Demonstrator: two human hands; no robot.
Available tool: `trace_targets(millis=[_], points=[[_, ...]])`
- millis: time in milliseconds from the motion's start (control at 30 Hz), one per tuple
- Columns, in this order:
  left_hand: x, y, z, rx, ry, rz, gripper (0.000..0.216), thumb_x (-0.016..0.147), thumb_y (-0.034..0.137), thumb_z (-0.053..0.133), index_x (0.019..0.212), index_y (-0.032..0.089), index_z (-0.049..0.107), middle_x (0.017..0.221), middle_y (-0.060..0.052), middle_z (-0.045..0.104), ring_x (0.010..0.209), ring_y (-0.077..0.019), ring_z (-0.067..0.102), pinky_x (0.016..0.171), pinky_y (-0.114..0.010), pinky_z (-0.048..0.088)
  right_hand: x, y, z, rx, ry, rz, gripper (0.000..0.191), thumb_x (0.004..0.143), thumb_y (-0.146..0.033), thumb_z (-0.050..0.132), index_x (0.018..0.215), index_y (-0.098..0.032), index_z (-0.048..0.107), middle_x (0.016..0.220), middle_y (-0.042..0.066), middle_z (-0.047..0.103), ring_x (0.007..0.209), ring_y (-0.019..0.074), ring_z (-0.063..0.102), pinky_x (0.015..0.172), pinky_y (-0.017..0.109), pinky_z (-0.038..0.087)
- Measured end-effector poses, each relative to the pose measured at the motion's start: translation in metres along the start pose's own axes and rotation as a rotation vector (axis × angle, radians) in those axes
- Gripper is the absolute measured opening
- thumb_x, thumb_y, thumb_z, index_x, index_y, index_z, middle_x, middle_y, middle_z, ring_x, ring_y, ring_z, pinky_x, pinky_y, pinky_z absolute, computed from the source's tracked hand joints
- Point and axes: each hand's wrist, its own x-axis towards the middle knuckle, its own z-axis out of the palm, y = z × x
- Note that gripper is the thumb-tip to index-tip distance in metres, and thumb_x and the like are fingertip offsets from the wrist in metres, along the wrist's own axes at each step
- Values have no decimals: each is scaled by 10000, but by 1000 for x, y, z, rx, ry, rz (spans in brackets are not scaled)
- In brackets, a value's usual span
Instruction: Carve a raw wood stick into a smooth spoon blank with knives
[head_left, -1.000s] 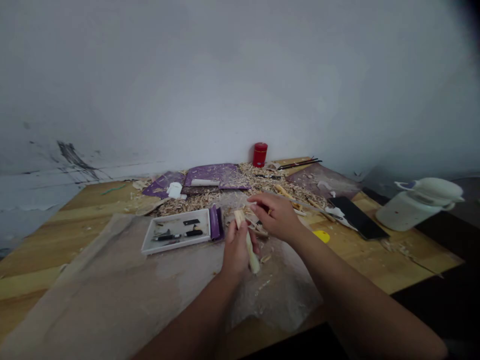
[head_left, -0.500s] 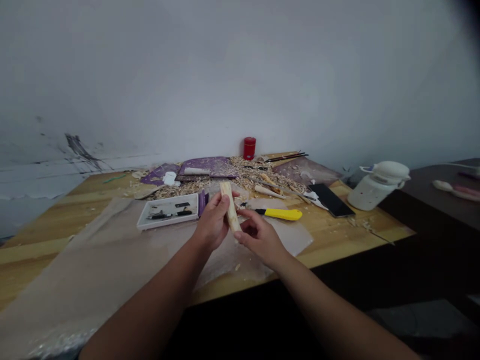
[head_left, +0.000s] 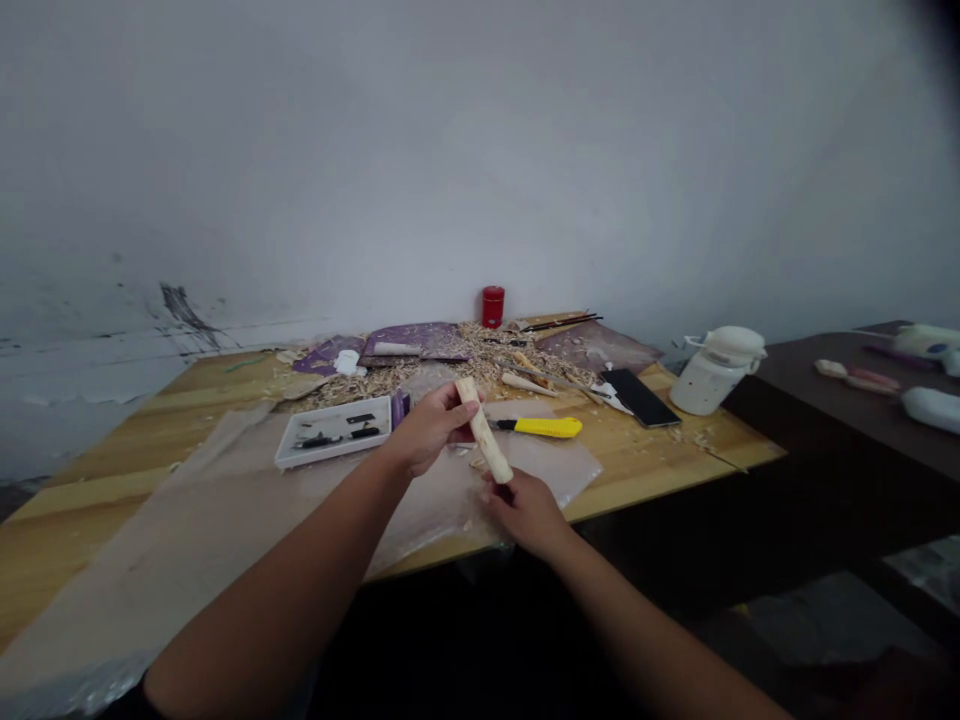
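Note:
A pale, peeled wooden stick [head_left: 485, 436] is held tilted above the table, its upper end leaning left. My left hand [head_left: 433, 428] grips it near the top, thumb across its face. My right hand [head_left: 529, 508] is closed at its lower end, with the fingers partly hidden behind the wood. Just beyond the stick lies a yellow-handled utility knife [head_left: 551, 428] on a clear plastic sheet [head_left: 247, 510]. To the left of my left hand is a white tray [head_left: 292, 462] with black-handled tools in it.
Wood shavings [head_left: 480, 350] cover the back of the table, around purple sheets [head_left: 412, 337]. A red canister [head_left: 493, 307] stands by the wall. On the right are a black phone [head_left: 641, 398] and a white bottle [head_left: 712, 375]. The wooden table's [head_left: 675, 460] front edge runs below my hands.
The stick has swung to a steeper slant, its lower end shifting right and nearer to me. My right hand has moved down with that end. The view has turned slightly right.

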Motion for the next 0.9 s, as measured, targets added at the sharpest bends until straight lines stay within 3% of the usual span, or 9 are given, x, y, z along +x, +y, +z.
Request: trace_targets(millis=[67,267,467,633,733,833,900], points=[[-3,5,2,42,-25,-14,243,688,304,584,878,159,544,743,-5,496,610,-82,488,559,-220,429,0,-5,1,-126,-6,15,314,775,-398,428,970,-186,554,771,34,590,679,148,527,626,257,379],[-18,8,6,28,-31,-9,237,687,300,587,876,160,552,744,-4,502,617,-86,497,567,-232,434,-4,-18,8,-476,-5,-154,335,760,-476,413,961,-246,550,953,53,552,879,217,475,707,311,364],[-40,4,15,-208,21,-10,211,733,314,532,883,165,538,695,6,495,577,-83,495,555,-238,437,1,-18,16,-515,-1,-81,339,779,-464,392,996,-243,529,944,58,534,890,208,465,696,302,370],[-66,-15,24,-158,30,-126,250,713,299,557,906,140,537,684,-14,534,578,-111,519,559,-265,436,9,-19,16,-545,-39,-45,322,817,-417,340,980,-231,547,893,75,536,815,202,496,614,282,376],[-84,-39,20,-153,127,-129,231,712,289,558,886,137,552,732,-26,564,659,-121,538,610,-247,425,10,-19,14,-561,-28,-27,332,820,-429,323,993,-248,541,896,76,532,797,202,510,618,292,375],[-96,-62,9,-176,327,-142,208,697,280,572,848,137,559,668,13,534,584,-88,521,572,-216,412,8,-17,10,-591,-35,19,372,810,-464,321,1059,-258,506,913,79,531,789,208,525,620,307,376],[-97,-71,1,-245,396,-138,216,670,274,593,834,139,556,648,26,522,564,-94,532,586,-242,427,6,-15,6,-600,-65,44,389,812,-470,307,1075,-253,495,923,80,531,774,204,535,613,306,375]])
